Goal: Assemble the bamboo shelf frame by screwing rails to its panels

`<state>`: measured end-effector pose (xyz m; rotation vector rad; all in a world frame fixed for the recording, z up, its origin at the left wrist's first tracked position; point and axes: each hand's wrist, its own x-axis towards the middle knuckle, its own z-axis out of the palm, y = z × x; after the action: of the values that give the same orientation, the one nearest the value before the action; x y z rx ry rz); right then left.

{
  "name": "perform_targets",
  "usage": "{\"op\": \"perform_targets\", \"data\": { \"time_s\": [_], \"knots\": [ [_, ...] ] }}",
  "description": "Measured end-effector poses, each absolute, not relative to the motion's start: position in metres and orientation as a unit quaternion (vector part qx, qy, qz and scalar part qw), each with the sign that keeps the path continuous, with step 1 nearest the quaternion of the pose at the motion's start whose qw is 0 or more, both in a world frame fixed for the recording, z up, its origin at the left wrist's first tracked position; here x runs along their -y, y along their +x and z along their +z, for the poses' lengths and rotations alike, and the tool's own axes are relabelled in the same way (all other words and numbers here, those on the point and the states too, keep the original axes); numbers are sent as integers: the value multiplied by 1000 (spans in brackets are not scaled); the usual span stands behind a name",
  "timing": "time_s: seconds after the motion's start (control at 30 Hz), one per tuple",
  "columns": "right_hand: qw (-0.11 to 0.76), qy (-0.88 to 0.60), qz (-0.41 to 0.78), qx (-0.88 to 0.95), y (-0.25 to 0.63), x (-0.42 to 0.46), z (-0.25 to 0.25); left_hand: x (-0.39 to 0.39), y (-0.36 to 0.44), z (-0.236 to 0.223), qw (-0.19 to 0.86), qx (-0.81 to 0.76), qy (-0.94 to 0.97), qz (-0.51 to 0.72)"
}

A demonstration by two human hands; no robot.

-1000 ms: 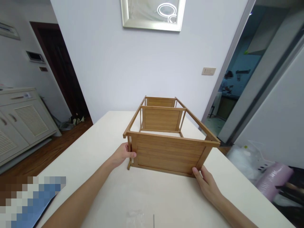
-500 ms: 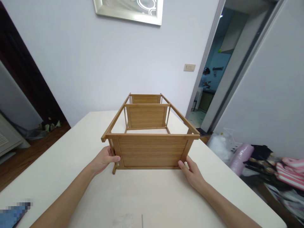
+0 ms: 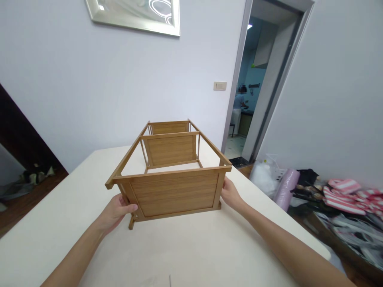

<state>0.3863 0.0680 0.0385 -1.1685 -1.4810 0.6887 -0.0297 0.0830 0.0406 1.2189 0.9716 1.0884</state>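
A wooden shelf rack (image 3: 176,195) lies on its side on the white table (image 3: 179,247), its near panel facing me and two more panels standing farther back between the rails. My left hand (image 3: 117,214) grips the near left corner, thumb on the panel's front and fingers around behind the upright. At the right edge, my right hand (image 3: 231,193) holds the side of the same rack; its fingertips are hidden behind the wood. A thin metal rod (image 3: 170,280) lies at the bottom edge of the view.
Behind the table rises a wall with a framed picture (image 3: 134,18) and a switch plate (image 3: 220,86). A person (image 3: 239,101) stands beyond the doorway on the right. Plastic bags (image 3: 265,179), a pink roll (image 3: 286,189) and striped cloth (image 3: 344,199) are piled beside the table.
My view has swung right. The rack has turned slightly, its near left corner now closer to me. My right hand has shifted up the right edge, its thumb no longer on the front panel.
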Motion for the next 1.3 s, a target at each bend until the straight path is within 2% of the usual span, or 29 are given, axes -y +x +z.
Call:
{"op": "perform_targets", "data": {
  "time_s": [0.27, 0.37, 0.53, 0.67, 0.77, 1.0, 1.3],
  "knots": [
    [518, -557, 247, 601, 383, -73, 27, -84, -31, 38, 576, -421, 519, 470],
    [522, -526, 333, 583, 387, -73, 32, -85, -32, 36, 574, -425, 517, 472],
    [479, -386, 560, 555, 402, -70, 49, -84, -32, 34, 570, -427, 515, 477],
    [421, -308, 634, 571, 413, -67, 59, -85, -34, 32, 568, -428, 510, 483],
    [407, -303, 627, 592, 414, -67, 58, -86, -35, 29, 572, -423, 511, 482],
    [458, -354, 584, 569, 406, -68, 44, -85, -33, 32, 582, -410, 513, 479],
    [469, -379, 559, 569, 404, -65, 39, -81, -32, 39, 583, -422, 519, 462]
  ]
}}
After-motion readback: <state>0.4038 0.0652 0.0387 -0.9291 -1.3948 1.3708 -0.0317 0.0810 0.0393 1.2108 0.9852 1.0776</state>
